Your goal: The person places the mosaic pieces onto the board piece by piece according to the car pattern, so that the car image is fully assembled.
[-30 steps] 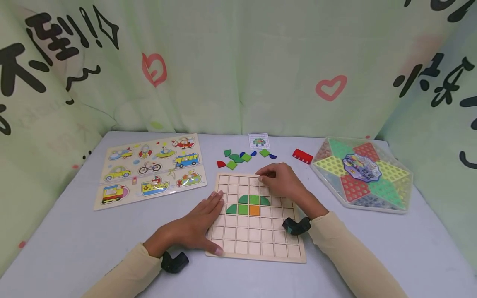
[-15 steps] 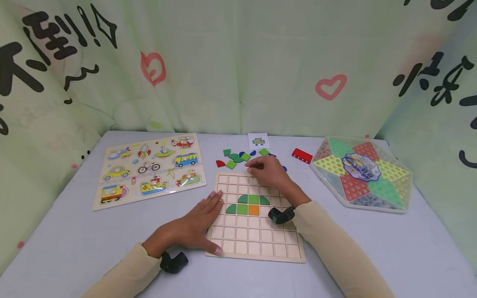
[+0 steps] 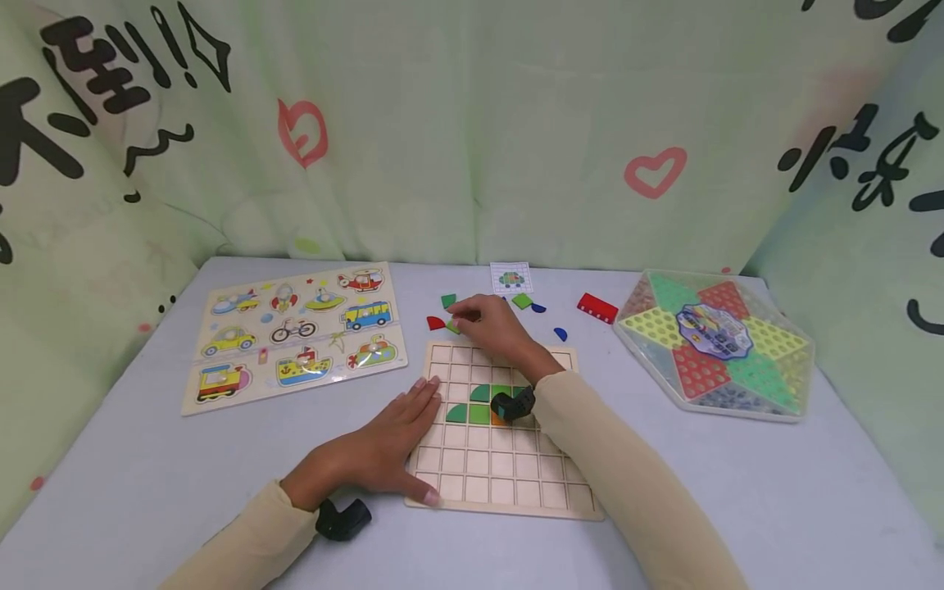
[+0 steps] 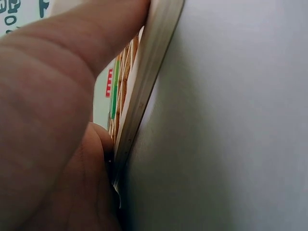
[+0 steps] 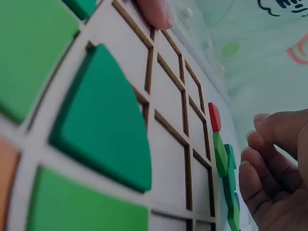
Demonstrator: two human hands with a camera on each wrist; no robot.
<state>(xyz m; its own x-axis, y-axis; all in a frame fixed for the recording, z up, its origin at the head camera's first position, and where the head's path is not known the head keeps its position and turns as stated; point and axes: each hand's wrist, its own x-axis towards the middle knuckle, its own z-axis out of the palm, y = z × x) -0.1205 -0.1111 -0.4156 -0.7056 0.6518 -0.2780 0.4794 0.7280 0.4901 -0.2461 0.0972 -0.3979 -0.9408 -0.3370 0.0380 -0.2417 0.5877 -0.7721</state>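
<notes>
My left hand (image 3: 391, 434) lies with straight fingers along the left side of a wooden grid board (image 3: 501, 467), its thumb on the near edge. Bent fingers of my right hand (image 3: 490, 324) hover past the board's far edge, above loose pieces; nothing shows between the fingertips in the right wrist view. On the grid sit green squares (image 3: 479, 414), green quarter-circles (image 5: 106, 125) and an orange square, mostly hidden by the wrist camera. Near the right fingers lie a green quarter-circle (image 3: 448, 301), a red quarter-circle (image 3: 436, 323) and a green square (image 3: 453, 327); the hand covers others.
Behind stands a pattern card (image 3: 510, 279). A green square (image 3: 522, 301) and blue pieces (image 3: 560, 334) lie to the right, then a red strip with white dots (image 3: 597, 308). A vehicle picture puzzle (image 3: 269, 385) is at left, a hexagonal plastic box (image 3: 715, 332) at right.
My right hand has moved left along the far edge of the board, uncovering blue pieces and covering several green ones. My left hand has stayed in place.
</notes>
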